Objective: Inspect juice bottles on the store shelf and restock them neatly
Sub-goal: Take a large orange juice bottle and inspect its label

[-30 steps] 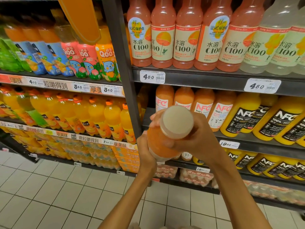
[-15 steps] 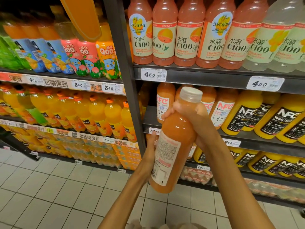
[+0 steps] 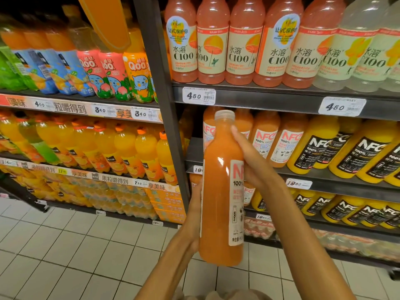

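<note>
Bottle (image 3: 218,191) now turned upright, clamped by 2 hands: left (image 3: 192,215), right (image 3: 253,161). Label best kept facing outward when reshelved beside matching row (image 3: 266,141).

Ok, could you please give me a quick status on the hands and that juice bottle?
Left hand holds the bottle's lower body, right hand grips its neck. NFC juice bottle upright, capped, off the shelf. Nothing in the way.

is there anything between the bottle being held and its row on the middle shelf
Nothing visible. The held NFC bottle, gripped by the left hand and right hand, hangs in front of the pink-label NFC row; only open air lies between, though the slot itself is hidden behind it.
</note>
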`<move>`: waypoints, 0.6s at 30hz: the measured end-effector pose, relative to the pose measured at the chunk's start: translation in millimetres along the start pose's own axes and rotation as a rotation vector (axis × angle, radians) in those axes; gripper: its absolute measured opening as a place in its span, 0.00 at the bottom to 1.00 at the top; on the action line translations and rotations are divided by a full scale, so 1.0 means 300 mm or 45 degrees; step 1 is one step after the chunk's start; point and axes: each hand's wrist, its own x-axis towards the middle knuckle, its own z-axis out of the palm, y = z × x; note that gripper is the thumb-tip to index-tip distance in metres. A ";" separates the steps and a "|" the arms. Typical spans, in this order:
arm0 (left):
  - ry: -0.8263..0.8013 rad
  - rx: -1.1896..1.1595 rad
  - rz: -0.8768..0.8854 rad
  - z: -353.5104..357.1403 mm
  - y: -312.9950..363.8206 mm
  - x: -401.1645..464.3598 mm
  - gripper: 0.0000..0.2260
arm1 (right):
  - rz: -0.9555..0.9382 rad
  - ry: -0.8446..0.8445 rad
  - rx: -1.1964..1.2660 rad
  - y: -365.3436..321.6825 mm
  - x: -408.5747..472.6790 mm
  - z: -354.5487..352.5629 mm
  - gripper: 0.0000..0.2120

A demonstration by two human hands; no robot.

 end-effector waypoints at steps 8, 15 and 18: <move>0.103 0.116 0.042 -0.020 0.010 -0.001 0.31 | 0.114 0.177 -0.033 0.041 0.066 0.008 0.18; 0.056 -0.029 0.000 -0.010 0.004 -0.031 0.25 | 0.266 0.280 -0.141 0.057 0.102 -0.008 0.15; 0.016 -0.158 -0.121 -0.003 0.006 -0.048 0.27 | 0.328 0.224 -0.082 0.074 0.108 -0.033 0.19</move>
